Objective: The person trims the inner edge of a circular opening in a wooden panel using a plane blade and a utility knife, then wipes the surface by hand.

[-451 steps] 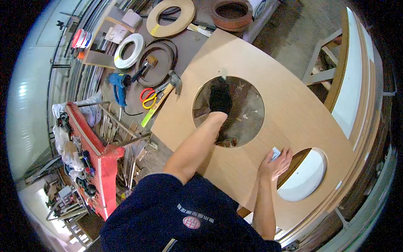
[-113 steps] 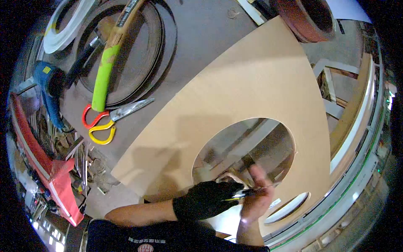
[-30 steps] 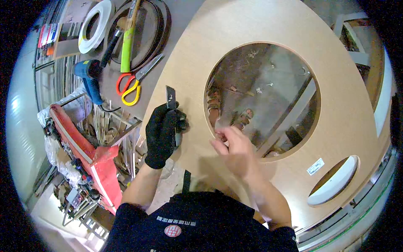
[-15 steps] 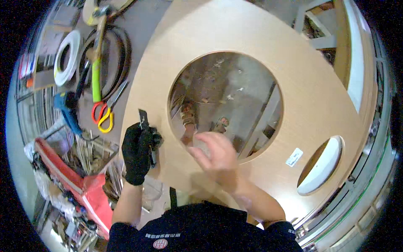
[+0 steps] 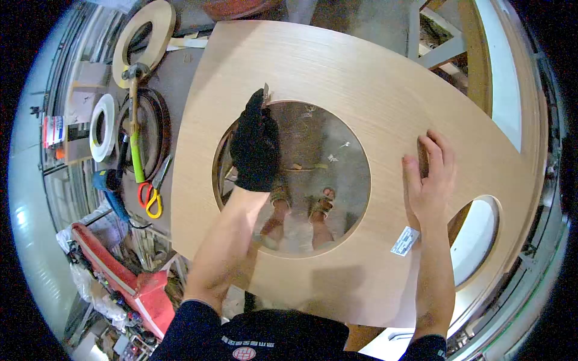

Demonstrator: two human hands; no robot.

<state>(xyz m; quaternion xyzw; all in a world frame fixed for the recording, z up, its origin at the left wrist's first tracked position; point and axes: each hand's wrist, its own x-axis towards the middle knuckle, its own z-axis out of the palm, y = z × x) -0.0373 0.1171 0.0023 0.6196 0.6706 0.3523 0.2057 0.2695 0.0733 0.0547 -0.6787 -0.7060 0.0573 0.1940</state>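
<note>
My left hand (image 5: 256, 144), in a black glove, is closed round a flat blade tool (image 5: 266, 93). The tool's tip touches or hovers over the upper left rim of the large round hole in the wood-grain panel (image 5: 313, 54); most of the tool is hidden by the glove. Bare, with fingers spread and slightly bent, my right hand (image 5: 432, 174) rests on the panel to the right of that hole. Just below it lies a white label (image 5: 404, 241). A smaller oval opening is cut near the panel's right end. Through the large hole, feet in sandals show on the floor.
Left of the panel lie scissors (image 5: 154, 195), a hammer (image 5: 135, 108) with a green grip end, a blue heat gun (image 5: 111, 192), a white roll (image 5: 102, 127), a tan roll (image 5: 164, 30) and dark coiled banding (image 5: 158, 114). A red-covered stand (image 5: 147, 295) is at lower left.
My left hand has moved with the blade tool from beside the large hole up to its upper left rim. My right hand has moved right, from over the hole's lower edge onto the panel.
</note>
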